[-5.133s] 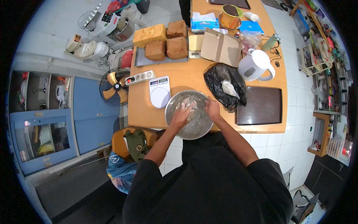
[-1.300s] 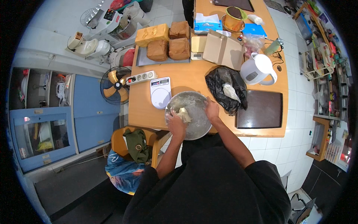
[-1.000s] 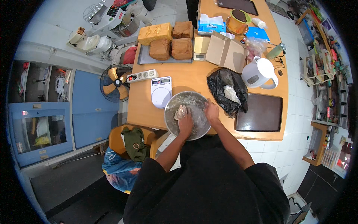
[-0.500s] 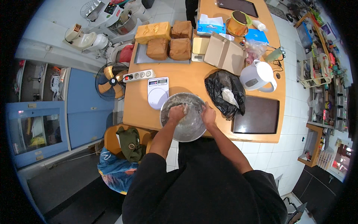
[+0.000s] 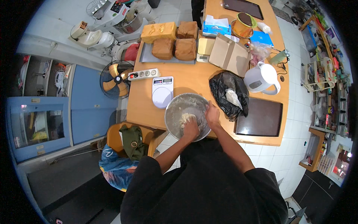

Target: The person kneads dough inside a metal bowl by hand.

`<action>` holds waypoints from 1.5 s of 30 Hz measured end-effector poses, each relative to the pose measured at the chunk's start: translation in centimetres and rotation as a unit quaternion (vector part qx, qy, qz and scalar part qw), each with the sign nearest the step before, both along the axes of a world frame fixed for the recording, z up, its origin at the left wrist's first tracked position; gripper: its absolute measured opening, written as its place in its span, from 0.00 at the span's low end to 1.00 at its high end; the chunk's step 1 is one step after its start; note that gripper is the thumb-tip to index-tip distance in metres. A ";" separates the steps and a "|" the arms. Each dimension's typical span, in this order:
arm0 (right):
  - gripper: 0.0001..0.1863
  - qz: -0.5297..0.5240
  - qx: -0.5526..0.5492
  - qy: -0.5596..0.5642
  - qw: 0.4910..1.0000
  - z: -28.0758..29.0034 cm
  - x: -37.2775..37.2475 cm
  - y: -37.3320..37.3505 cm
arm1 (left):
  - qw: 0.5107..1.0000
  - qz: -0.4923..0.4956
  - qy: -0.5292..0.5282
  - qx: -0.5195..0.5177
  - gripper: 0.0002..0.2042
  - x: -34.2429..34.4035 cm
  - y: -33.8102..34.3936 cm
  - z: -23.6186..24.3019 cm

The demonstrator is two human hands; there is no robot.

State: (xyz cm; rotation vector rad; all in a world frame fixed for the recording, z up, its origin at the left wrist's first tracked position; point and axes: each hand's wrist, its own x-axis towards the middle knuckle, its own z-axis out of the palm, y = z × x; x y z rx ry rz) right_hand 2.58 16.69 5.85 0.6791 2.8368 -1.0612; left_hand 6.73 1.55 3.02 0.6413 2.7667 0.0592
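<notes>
A round metal mixing bowl [image 5: 173, 121] sits at the near edge of the wooden table, its inside smeared with pale flour and dough. Down in the bowl, my left hand [image 5: 191, 130] presses its curled fingers into a lump of pale, rough dough [image 5: 186, 118]; its fingertips are partly hidden in it. My right hand [image 5: 213, 115] is closed on the bowl's right rim, thumb toward the inside. Just beyond the bowl to the left stands a white kitchen scale [image 5: 162, 93] with nothing on its round plate.
Right of the bowl lie a black plastic bag [image 5: 220, 89], a dark baking tray [image 5: 259, 117] and a white electric kettle [image 5: 257, 76]. Several bread loaves [image 5: 162, 48] stand on a tray farther off. A power strip [image 5: 143, 74], fan [image 5: 117, 79] and chair [image 5: 115, 136] are at left.
My left hand has shifted from the bowl's upper left toward its near side, uncovering the dough lump. My right hand stays on the rim. The whole view has shifted slightly.
</notes>
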 end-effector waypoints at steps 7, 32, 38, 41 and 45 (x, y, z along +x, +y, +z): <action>0.13 0.003 0.013 -0.005 1.000 -0.5 0.1 0.6 | 0.991 -0.024 -0.126 -0.026 0.15 0.3 0.0 3.5; 0.15 0.019 0.008 -0.012 1.000 -0.3 0.0 0.4 | 0.983 -0.006 0.171 0.060 0.16 -5.6 -2.5 -1.5; 0.09 0.009 -0.005 0.049 0.999 -0.4 0.2 0.6 | 0.972 0.014 0.205 0.116 0.17 -9.3 -0.6 -1.1; 0.07 -0.009 0.007 0.054 0.998 -0.3 0.1 0.3 | 0.977 0.087 0.096 0.170 0.17 -9.7 -0.1 -1.7; 0.07 -0.009 0.022 0.049 0.999 0.0 -0.1 -0.1 | 0.966 0.112 -0.105 0.210 0.20 -8.8 -1.0 -2.7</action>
